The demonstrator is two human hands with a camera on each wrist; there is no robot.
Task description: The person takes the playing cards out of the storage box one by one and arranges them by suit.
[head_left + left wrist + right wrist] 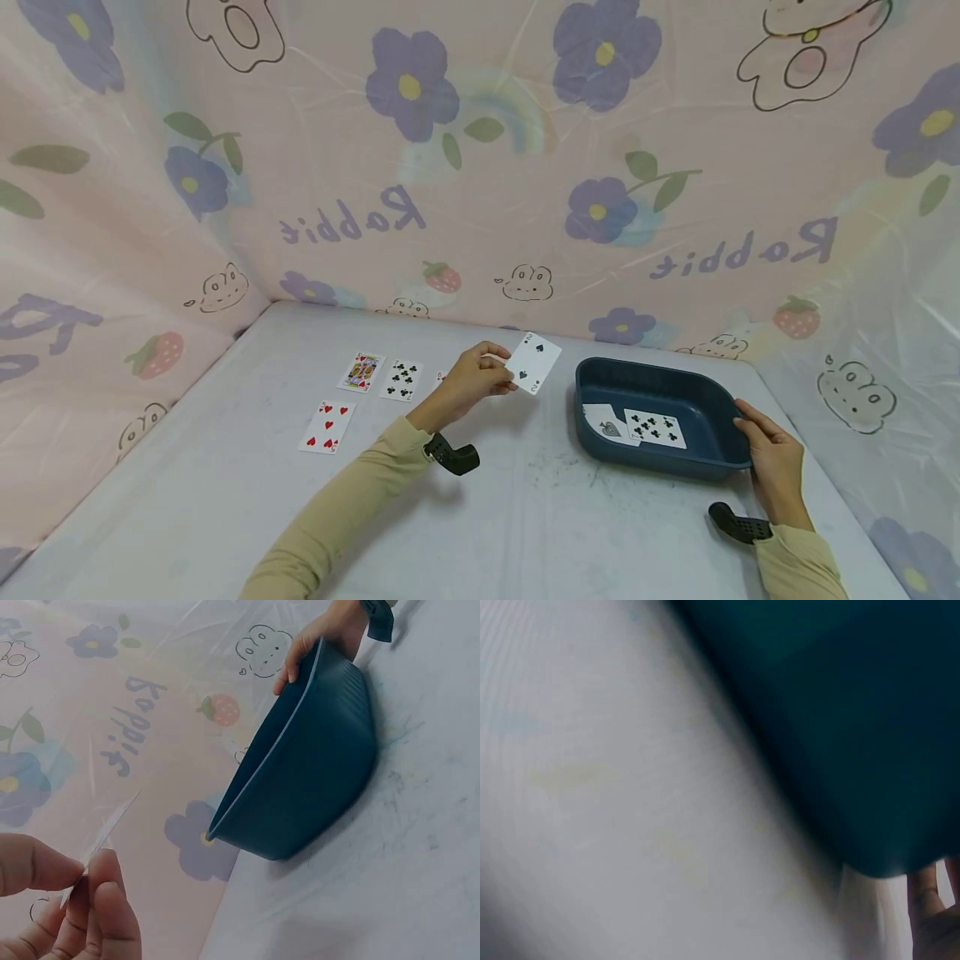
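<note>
My left hand point(474, 377) pinches a two of spades point(535, 363) by its lower left edge, thumb on one side and fingers on the other. In the left wrist view the same playing card point(105, 836) appears nearly edge-on. It is held in the air, left of a dark blue plastic basin point(660, 371). My right hand point(776, 462) grips the basin's right end, thumb over the rim. Inside the basin lie a card with a large spade point(609, 427) and a clubs card point(655, 428), overlapping at their edges. The right wrist view shows mostly the basin's outer wall point(855, 735).
On the white tabletop point(517, 533), to the left, lie a red-suited face card point(362, 372), a clubs card point(401, 381) and a hearts card point(327, 427). Another red card point(441, 377) is mostly hidden behind my left hand. A patterned curtain point(480, 208) encloses the table's back and sides.
</note>
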